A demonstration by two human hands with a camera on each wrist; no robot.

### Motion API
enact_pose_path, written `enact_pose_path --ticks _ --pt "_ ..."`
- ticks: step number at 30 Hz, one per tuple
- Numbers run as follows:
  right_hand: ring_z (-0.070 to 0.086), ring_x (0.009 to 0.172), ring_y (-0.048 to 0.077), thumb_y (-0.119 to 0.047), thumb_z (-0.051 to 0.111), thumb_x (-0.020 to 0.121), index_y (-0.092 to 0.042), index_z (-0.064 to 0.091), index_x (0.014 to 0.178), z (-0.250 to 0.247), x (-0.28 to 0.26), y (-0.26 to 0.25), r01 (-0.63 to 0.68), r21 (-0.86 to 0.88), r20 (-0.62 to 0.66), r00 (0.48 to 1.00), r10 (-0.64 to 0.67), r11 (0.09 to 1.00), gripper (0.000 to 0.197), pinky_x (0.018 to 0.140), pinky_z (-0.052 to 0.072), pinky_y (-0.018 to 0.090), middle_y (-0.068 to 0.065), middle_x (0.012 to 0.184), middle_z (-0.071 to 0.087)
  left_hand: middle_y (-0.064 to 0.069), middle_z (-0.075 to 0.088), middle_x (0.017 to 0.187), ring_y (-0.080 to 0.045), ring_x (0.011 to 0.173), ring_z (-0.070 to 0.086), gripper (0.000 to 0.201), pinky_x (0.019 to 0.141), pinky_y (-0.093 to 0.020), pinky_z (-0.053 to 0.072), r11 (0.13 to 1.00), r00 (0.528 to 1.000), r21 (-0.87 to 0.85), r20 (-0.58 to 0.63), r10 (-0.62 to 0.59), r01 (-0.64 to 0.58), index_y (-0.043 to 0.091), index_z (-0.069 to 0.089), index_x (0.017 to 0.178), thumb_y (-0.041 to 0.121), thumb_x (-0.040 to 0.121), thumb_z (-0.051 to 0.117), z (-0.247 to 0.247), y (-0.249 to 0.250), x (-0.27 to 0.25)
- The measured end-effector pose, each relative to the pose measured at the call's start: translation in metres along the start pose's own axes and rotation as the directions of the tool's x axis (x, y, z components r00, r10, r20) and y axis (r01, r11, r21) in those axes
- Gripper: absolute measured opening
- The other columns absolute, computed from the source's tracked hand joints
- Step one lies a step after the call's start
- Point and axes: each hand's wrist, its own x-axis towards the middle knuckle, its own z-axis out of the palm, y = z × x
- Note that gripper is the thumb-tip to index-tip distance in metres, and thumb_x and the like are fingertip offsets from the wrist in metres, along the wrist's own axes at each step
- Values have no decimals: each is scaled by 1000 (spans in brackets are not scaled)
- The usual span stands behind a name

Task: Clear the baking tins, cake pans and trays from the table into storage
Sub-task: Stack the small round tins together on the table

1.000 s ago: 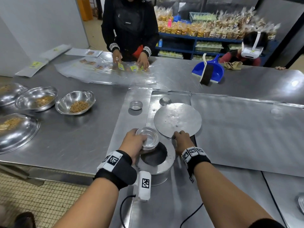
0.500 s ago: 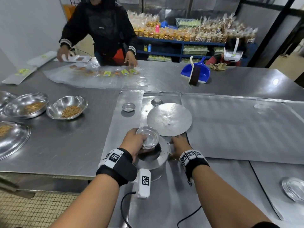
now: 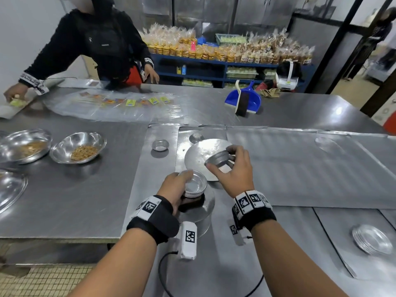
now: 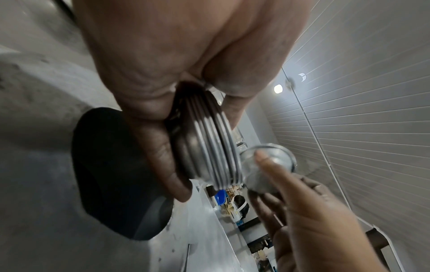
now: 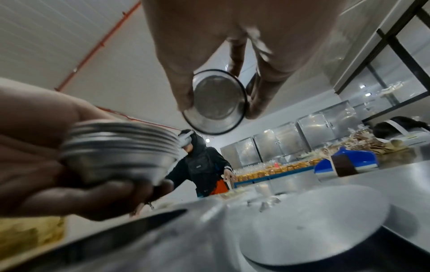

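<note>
The right hand (image 3: 232, 170) pinches one small tin (image 3: 218, 160) by its rim, in the air above the round lid (image 3: 199, 152), and I think it can slip and fall because only fingertips hold it. The tin is tilted, its open mouth facing toward the wrist and down-left. The left hand (image 3: 174, 189) grips the upright stack of tins (image 3: 194, 187) above the cake pan (image 3: 198, 213).

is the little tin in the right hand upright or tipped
Tipped. The single tin pinched by the right hand lies on its side, its open mouth facing the wrist camera, apparently empty.
</note>
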Motion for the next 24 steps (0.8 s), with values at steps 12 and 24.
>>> enact_pose_path --ticks 12,24 --pt "68 105 10 -30 91 64 -25 52 102 23 -12 -16 -67 281 248 969 -5 957 55 94 56 34 -5 111 65 -20 74 106 -36 103 71 54 93 -52 55 995 997 -80 59 -48 53 10 68 115 57 94 53 -6 23 6" --pt "61 119 10 -7 68 70 -21 62 109 48 39 6 -194 269 516 856 29 943 42 102 50 36 -1 122 67 -35 65 106 -48 87 69 29 74 -63 57 997 985 -59 -167 48 -59 0 59 114 -8 87 53 -6 37 35"
